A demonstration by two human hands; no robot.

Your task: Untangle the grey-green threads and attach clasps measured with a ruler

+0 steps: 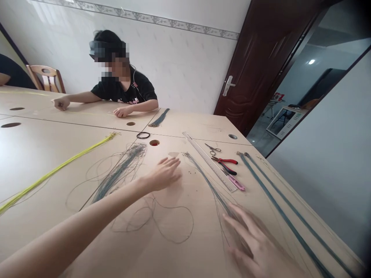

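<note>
My left hand [164,173] reaches out over the wooden table [185,255], fingers stretched and apart, holding nothing, near a few tiny beads beside a thin bundle of grey-blue cords [208,185]. My right hand [255,243] lies flat and open, slightly blurred, on the near end of that same bundle. A second tangle of grey-blue cords [121,172] with loose loops lies left of my left hand.
A long ruler [210,161], small scissors [213,148], red-handled pliers [226,164] and a pink tool [236,181] lie ahead on the right. Two long blue cord strands [284,212] run along the right edge. Yellow cords [58,168] lie left. Another person [121,88] sits across. An open door [261,65] stands at the right.
</note>
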